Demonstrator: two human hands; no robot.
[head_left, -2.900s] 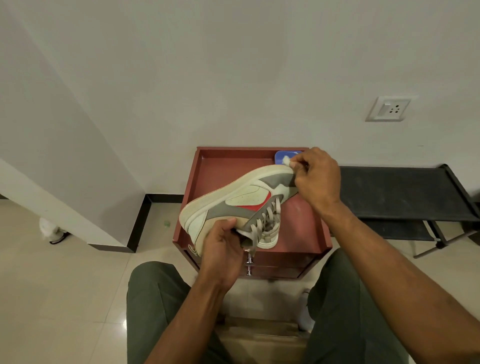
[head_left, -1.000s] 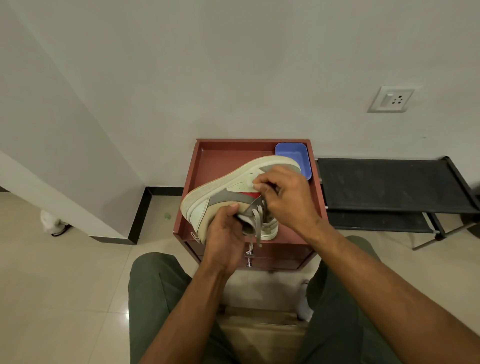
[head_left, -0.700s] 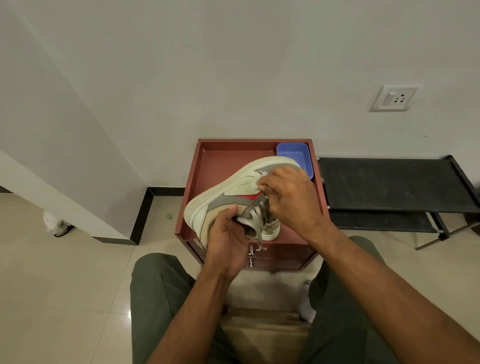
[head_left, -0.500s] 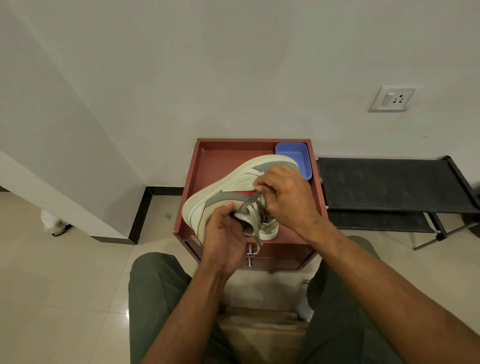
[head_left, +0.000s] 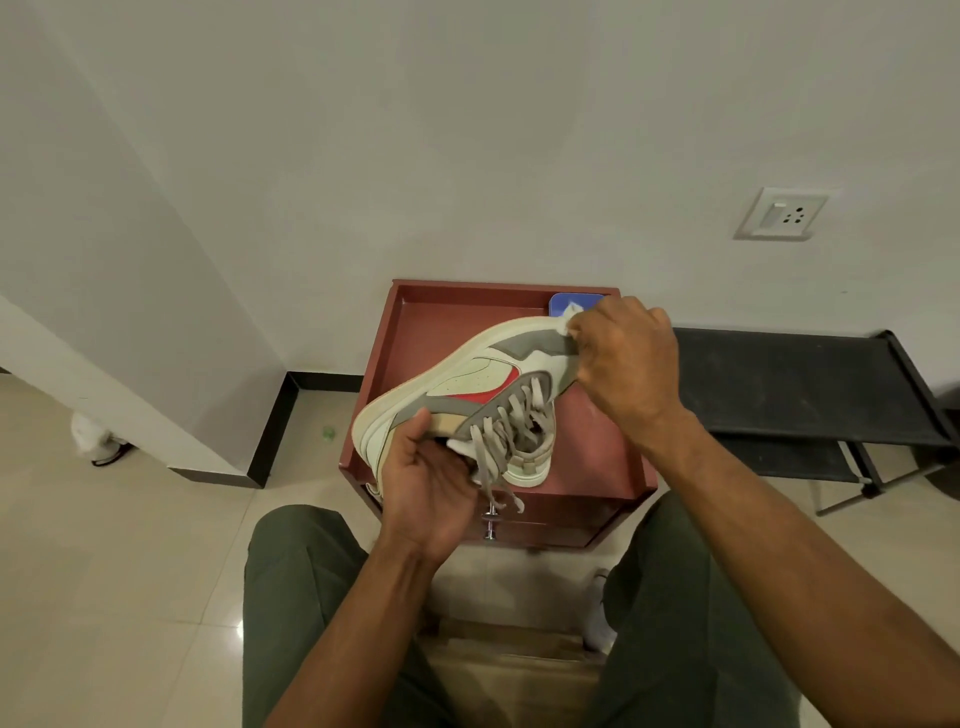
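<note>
In the head view, you hold the sneaker (head_left: 467, 376) tilted on its side over the red-brown cabinet (head_left: 431, 338), with the sole turned toward the wall and the toe pointing away to the right. Whether its collar touches the cabinet top cannot be told. Your left hand (head_left: 431, 493) wraps the heel and collar end with its fingers curled tight, and the loose laces (head_left: 506, 431) dangle past it. Your right hand (head_left: 628, 358) pinches a small white cloth (head_left: 565, 321) against the toe, thumb and fingers closed on it. This looks like the wiping step, at work on the toe cap and the sole edge there. The next move likely calls for dragging the cloth along the toe with steady pressure while the left hand braces the shoe against twisting, then turning the shoe to reach another side. Just behind your right hand, a blue tray (head_left: 569, 301) sits in the cabinet's far right corner, close enough for a wide stroke to knock it. The drawer knobs (head_left: 490, 522) lie below the shoe, where the laces could snag. A black rack (head_left: 779, 384) stands to the right with a wall socket (head_left: 782, 214) above it, both well apart from the work.
</note>
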